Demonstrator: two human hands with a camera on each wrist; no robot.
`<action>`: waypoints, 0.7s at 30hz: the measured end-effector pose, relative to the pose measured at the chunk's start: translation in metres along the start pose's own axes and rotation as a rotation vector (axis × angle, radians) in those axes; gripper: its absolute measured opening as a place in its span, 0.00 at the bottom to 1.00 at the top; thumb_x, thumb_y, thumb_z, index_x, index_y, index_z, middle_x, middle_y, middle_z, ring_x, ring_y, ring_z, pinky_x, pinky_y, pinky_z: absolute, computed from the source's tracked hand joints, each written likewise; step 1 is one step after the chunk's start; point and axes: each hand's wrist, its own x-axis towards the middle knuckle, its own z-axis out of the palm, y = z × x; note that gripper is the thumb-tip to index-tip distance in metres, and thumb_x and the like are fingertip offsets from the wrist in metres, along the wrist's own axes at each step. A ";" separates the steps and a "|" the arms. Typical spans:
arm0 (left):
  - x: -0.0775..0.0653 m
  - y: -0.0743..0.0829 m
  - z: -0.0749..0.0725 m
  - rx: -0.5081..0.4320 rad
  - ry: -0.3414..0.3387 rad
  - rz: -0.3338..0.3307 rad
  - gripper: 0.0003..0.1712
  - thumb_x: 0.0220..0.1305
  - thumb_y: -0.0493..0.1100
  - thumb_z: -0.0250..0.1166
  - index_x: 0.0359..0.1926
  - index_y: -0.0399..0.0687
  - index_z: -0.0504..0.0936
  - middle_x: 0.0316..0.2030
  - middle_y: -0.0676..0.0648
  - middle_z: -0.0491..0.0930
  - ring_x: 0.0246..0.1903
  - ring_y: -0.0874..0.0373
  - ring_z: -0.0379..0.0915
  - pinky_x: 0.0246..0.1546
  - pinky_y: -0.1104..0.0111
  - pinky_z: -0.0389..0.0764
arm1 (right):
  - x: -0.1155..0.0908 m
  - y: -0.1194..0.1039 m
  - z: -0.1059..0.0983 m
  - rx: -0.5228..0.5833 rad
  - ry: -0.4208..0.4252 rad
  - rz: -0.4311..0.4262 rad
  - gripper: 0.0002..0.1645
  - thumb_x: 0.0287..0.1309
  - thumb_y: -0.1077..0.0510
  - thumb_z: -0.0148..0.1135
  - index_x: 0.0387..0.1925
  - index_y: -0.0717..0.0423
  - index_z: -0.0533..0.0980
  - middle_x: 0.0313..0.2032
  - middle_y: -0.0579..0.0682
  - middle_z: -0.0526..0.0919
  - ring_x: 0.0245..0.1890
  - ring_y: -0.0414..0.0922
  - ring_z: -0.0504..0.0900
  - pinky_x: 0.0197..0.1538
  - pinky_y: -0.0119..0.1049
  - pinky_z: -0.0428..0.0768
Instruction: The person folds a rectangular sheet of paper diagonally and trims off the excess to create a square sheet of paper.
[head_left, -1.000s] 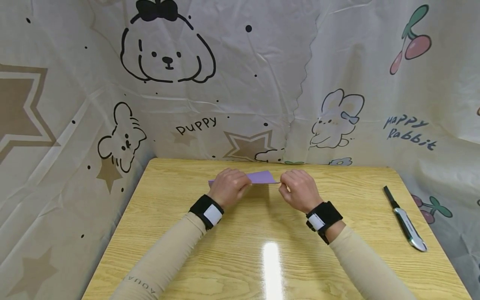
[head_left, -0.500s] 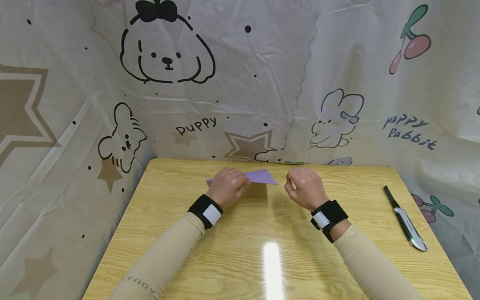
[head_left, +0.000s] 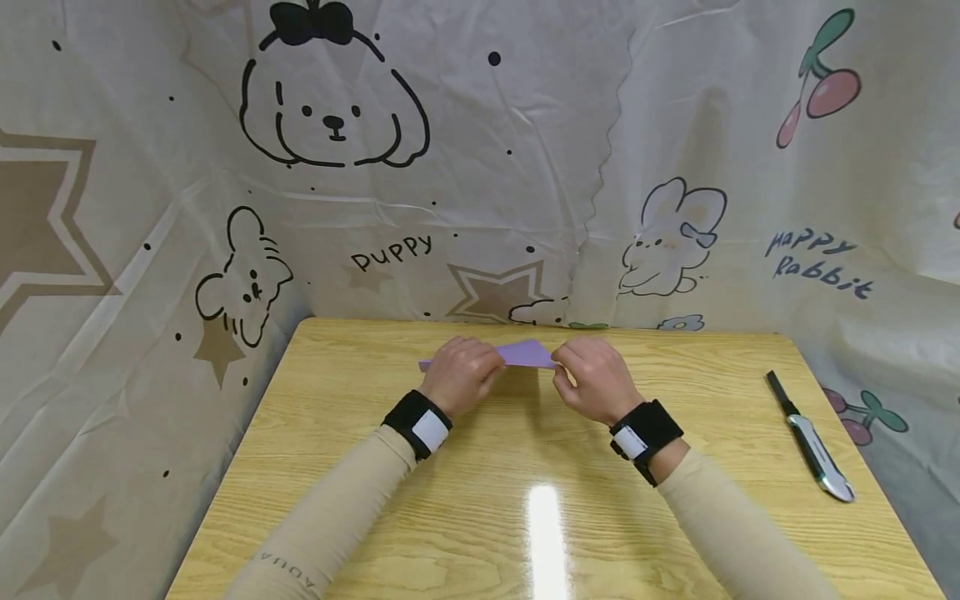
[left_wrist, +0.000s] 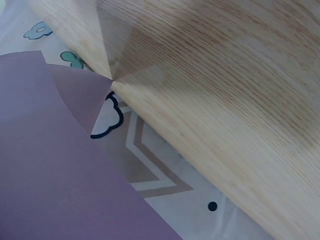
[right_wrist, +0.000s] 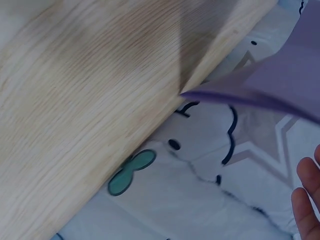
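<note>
A folded sheet of purple paper [head_left: 528, 353] is held just above the far part of the table, its right side tapering to a point. My left hand [head_left: 462, 372] grips it and covers its middle; a short end shows beyond on the left. At the right tip, my right hand [head_left: 596, 379] pinches the corner with its fingertips. In the left wrist view the paper [left_wrist: 65, 165] fills the lower left, with a layer folded back behind. The right wrist view shows the paper [right_wrist: 285, 82] bowed, its layers slightly apart; two fingers [right_wrist: 306, 210] of my right hand appear below.
A utility knife [head_left: 813, 454] with its blade out lies at the right side of the wooden table [head_left: 420, 525], tip pointing away. A printed curtain [head_left: 480, 167] hangs right behind the table's far edge and along the left side.
My right hand let go of the paper's right corner, moved off a little to the right, and has come back to the corner. My left hand keeps its hold, shifting slightly.
</note>
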 end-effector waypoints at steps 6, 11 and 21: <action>0.005 0.008 0.001 -0.008 0.048 0.023 0.02 0.50 0.43 0.66 0.27 0.52 0.82 0.27 0.56 0.81 0.29 0.63 0.75 0.33 0.70 0.73 | 0.010 -0.014 0.007 -0.002 -0.019 -0.072 0.06 0.44 0.57 0.62 0.28 0.52 0.76 0.29 0.45 0.78 0.30 0.44 0.76 0.36 0.38 0.73; 0.008 0.013 0.000 -0.020 0.049 0.044 0.03 0.51 0.44 0.65 0.27 0.51 0.81 0.28 0.56 0.80 0.31 0.62 0.75 0.34 0.69 0.73 | 0.015 -0.021 0.011 -0.016 -0.035 -0.083 0.04 0.50 0.58 0.59 0.30 0.52 0.76 0.30 0.45 0.78 0.30 0.43 0.76 0.33 0.36 0.73; 0.012 0.018 0.001 -0.056 0.043 0.020 0.02 0.51 0.38 0.61 0.27 0.50 0.76 0.25 0.56 0.74 0.26 0.65 0.68 0.27 0.72 0.70 | 0.017 -0.027 0.016 -0.019 -0.012 -0.075 0.06 0.52 0.62 0.50 0.27 0.55 0.74 0.26 0.46 0.74 0.27 0.43 0.74 0.31 0.35 0.71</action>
